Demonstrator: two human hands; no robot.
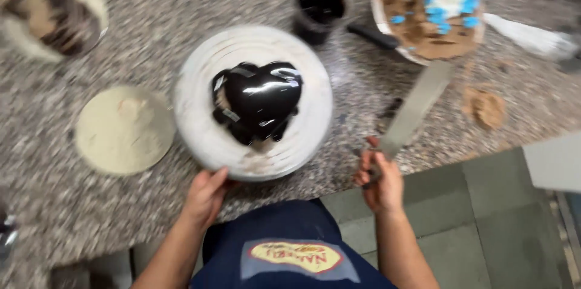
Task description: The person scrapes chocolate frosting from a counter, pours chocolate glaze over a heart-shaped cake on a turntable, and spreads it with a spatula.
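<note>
One glazed heart cake [257, 100] on one white turntable [200, 125].
Left hand [206, 195] gripped turntable edge; right hand [381, 183] closed around one palette knife [414, 110].

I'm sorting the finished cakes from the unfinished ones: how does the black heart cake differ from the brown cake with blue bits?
The heart cake is glossy black and heart-shaped; the brown cake looks round, matte and carries blue pieces. The heart cake sits on a white turntable touched by the left hand; the brown cake sits farther back. Both rest over the speckled counter.
</note>
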